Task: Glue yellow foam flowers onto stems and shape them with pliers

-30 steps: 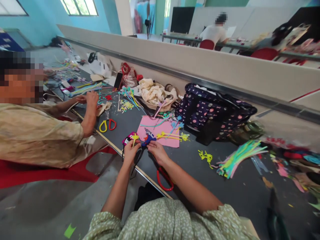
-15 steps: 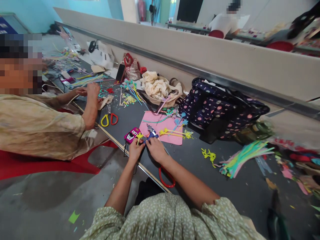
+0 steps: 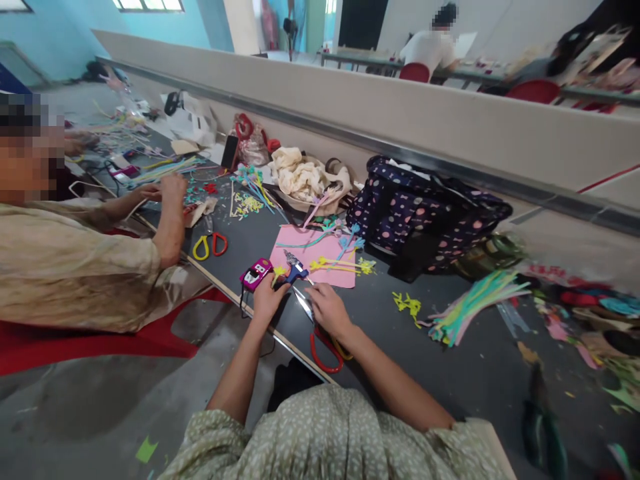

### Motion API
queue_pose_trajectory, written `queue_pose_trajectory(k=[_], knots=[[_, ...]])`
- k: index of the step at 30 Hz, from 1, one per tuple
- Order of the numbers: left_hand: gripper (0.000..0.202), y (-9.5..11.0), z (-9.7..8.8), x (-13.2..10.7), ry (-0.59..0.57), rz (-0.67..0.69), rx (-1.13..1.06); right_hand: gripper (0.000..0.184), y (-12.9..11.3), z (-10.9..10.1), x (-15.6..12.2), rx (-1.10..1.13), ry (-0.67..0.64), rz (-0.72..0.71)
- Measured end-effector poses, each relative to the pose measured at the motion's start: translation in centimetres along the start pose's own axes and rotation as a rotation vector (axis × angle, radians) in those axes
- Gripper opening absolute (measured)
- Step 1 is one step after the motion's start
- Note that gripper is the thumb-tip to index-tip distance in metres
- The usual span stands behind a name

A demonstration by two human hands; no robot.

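My left hand point(image 3: 267, 297) is closed in a pinch on a small yellow pipe-cleaner piece point(image 3: 278, 272), just beside a blue glue gun point(image 3: 295, 269) at the near edge of a pink sheet point(image 3: 310, 253). A small magenta device point(image 3: 256, 273) lies to the left of that hand. My right hand point(image 3: 327, 310) lies with fingers stretched out over a pair of red-handled scissors point(image 3: 324, 352), whose blades point(image 3: 303, 301) stick out past the fingers. Yellow and blue pipe-cleaner flowers point(image 3: 345, 265) lie on the pink sheet.
A dark polka-dot bag point(image 3: 425, 213) stands behind the sheet, next to a cream cloth point(image 3: 300, 177). A bundle of coloured pipe cleaners point(image 3: 475, 300) lies to the right. A co-worker's arm point(image 3: 170, 220) rests on the dark table point(image 3: 380, 320) at left, near red-and-yellow scissors point(image 3: 210, 245).
My right hand has let go of the yellow piece and drawn back toward me onto the red-handled scissors. My left hand still pinches the yellow piece.
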State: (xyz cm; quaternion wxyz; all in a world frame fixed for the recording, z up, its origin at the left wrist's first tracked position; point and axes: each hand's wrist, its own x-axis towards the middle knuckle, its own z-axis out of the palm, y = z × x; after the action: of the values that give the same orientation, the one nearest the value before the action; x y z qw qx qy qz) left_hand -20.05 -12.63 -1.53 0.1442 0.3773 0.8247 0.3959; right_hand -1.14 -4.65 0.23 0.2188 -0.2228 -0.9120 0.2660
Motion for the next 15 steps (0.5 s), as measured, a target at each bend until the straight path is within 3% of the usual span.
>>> queue_pose_trajectory(k=[4, 7, 11, 15], knots=[[0.028, 0.8, 0.4, -0.1, -0.047, 0.144, 0.304, 0.035, 1.0, -3.0, -3.4, 0.049, 0.12, 0.051], [0.024, 0.3, 0.8, 0.1, -0.111, 0.162, 0.402, 0.03, 1.7, -5.7, -5.8, 0.101, 0.221, 0.116], [0.011, -0.4, 0.6, 0.8, -0.064, 0.168, 0.344, 0.024, 2.1, -10.5, -8.3, 0.098, 0.356, 0.169], [0.006, -0.1, -0.6, 2.0, -0.011, 0.145, 0.268, 0.02, 0.4, -16.5, -8.4, 0.092, 0.518, 0.185]])
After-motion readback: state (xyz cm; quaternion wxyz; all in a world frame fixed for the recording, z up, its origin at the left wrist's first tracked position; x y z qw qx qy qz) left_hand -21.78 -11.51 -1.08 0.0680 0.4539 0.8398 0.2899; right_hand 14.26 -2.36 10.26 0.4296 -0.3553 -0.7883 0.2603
